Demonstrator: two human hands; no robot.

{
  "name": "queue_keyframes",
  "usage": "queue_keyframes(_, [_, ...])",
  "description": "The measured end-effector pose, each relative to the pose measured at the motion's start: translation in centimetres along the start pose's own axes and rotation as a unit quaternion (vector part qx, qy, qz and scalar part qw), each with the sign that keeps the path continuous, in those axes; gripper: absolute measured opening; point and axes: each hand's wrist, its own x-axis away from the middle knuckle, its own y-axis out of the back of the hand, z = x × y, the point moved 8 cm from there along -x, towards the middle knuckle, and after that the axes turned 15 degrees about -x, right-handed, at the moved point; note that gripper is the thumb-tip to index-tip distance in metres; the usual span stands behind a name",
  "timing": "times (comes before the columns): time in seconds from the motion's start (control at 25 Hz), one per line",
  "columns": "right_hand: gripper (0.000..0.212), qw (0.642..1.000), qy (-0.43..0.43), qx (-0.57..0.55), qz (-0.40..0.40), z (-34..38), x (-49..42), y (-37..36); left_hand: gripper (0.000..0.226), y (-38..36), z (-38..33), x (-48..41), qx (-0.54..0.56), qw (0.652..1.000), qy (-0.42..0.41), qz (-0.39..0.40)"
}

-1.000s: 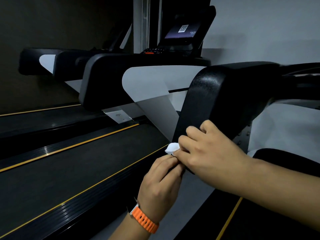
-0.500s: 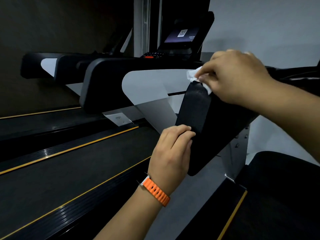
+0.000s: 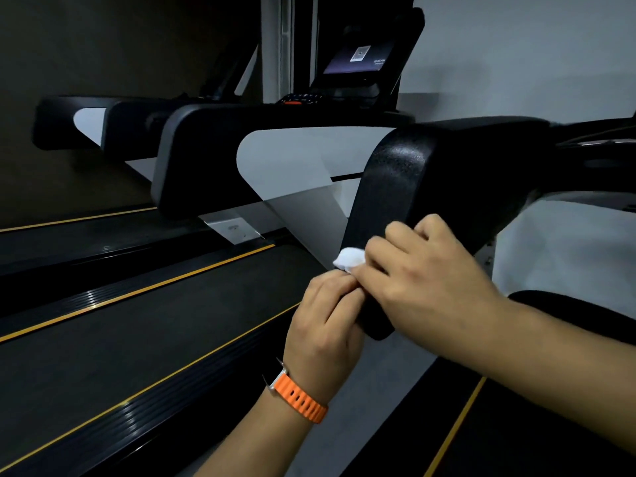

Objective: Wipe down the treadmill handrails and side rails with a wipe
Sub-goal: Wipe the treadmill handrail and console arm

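The right hand [image 3: 423, 280] presses a crumpled white wipe [image 3: 349, 259] against the lower part of the near black handrail [image 3: 406, 177], its fingers curled over the wipe so that only a small bunch shows at the fingertips. The wipe sits on the rail's left face, close to its rounded bottom end. The left hand [image 3: 327, 325] is just below, its fingers curled round the left edge of the same handrail and touching the right hand's fingers. An orange watch strap [image 3: 299, 401] circles the left wrist. To the left runs the dark treadmill belt [image 3: 120, 325], edged by yellow lines. Beyond it stands another black and white handrail [image 3: 199, 160], and further back a lit console screen [image 3: 358, 58].
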Motion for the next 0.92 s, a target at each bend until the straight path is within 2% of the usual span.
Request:
queue_keyframes(0.08, [0.014,1.000,0.022,-0.015,0.008,0.2,-0.2,0.1,0.023,0.3,-0.1,0.7,0.008,1.000,-0.004,0.011])
queue_keyframes(0.16, [0.005,1.000,0.008,-0.010,-0.004,-2.0,-1.8,1.4,0.017,0.5,-0.2,0.6,0.009,1.000,-0.001,0.020])
queue_keyframes(0.32, [0.018,0.991,-0.126,0.032,-0.011,-9.1,-6.3,4.1,0.009,0.5,-0.2,-1.3,0.012,0.999,0.010,0.039])
queue_keyframes(0.52, [0.026,0.961,-0.256,-0.105,0.007,-12.8,-7.1,4.4,0.015,0.0,-0.9,-4.8,0.025,0.998,0.018,0.062])
queue_keyframes(0.64, [0.024,0.943,-0.275,-0.177,-0.059,-12.6,-5.7,4.2,0.017,0.1,-1.0,-7.5,0.040,0.992,0.029,0.113])
queue_keyframes(0.76, [0.021,0.869,-0.337,-0.327,-0.156,-13.1,-3.8,6.1,0.018,1.9,-1.4,-12.0,0.044,0.984,0.039,0.166])
queue_keyframes(0.92, [0.017,0.753,-0.424,-0.468,-0.185,-13.0,-2.9,11.4,0.022,6.1,-2.6,-19.8,0.054,0.968,0.074,0.235])
